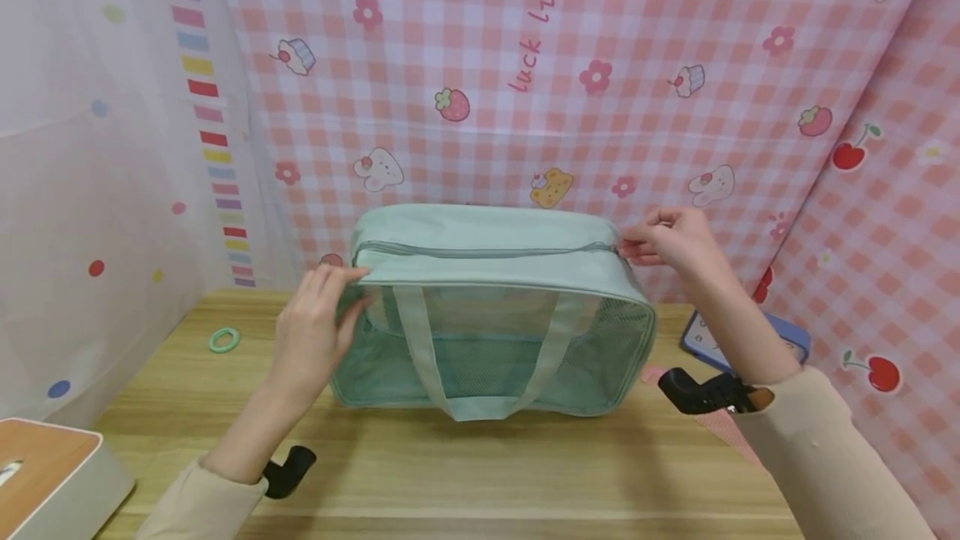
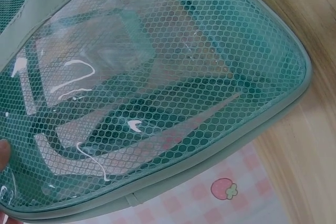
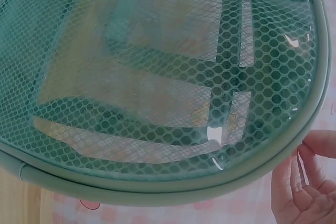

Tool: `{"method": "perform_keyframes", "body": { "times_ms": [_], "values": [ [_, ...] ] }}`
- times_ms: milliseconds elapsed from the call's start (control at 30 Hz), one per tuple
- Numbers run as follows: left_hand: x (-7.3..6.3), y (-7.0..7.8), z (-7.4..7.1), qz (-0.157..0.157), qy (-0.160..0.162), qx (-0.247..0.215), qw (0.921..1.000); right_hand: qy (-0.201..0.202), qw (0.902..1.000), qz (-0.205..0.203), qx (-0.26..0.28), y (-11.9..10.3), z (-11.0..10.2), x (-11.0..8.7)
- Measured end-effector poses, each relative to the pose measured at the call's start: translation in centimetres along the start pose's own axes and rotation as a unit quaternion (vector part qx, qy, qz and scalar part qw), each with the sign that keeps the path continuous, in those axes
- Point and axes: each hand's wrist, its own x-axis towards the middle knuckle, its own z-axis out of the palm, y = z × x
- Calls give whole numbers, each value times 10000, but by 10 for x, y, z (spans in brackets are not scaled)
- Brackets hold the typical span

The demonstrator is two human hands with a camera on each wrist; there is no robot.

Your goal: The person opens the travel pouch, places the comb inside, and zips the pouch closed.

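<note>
A mint-green bag (image 1: 487, 227) with clear, mesh-patterned sides stands upright on the wooden table, a strap handle (image 1: 420, 340) hanging down its front. Along its top runs a zipper (image 1: 480, 252). My left hand (image 1: 311, 332) pinches the bag's upper left corner, index finger on top and thumb below; only a fingertip (image 2: 4, 153) enters the left wrist view. At the zipper's right end, the thumb and fingers of my right hand (image 1: 678, 244) pinch the zipper pull, mostly hidden by the fingertips. The right wrist view shows this hand (image 3: 307, 182) against the bag's rounded edge.
A green ring (image 1: 224, 340) lies on the table at left. In the near left corner is a white box with a wood-coloured top (image 1: 48, 457). A blue-edged clock-like object (image 1: 701, 340) lies behind my right forearm. Patterned cloth (image 1: 525, 132) hangs behind the bag.
</note>
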Motion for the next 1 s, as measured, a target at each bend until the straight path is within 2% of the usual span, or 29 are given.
{"method": "perform_keyframes", "body": {
  "times_ms": [167, 567, 833, 1000],
  "values": [
    [0, 0, 0, -2, 51, -11, 10000, -51, 9999, -32, 121, -4, 3, 2],
    [-1, -2, 0, 9, 63, -12, 10000, -199, 9997, -119, -46, -8, 7, 1],
    [-1, -1, 0, -4, 29, -22, 10000, -308, 9988, -353, -169, -12, 15, 1],
    [0, 0, 0, -6, 8, -36, 10000, -365, 9973, -469, -436, -14, 21, 1]
  ]
}}
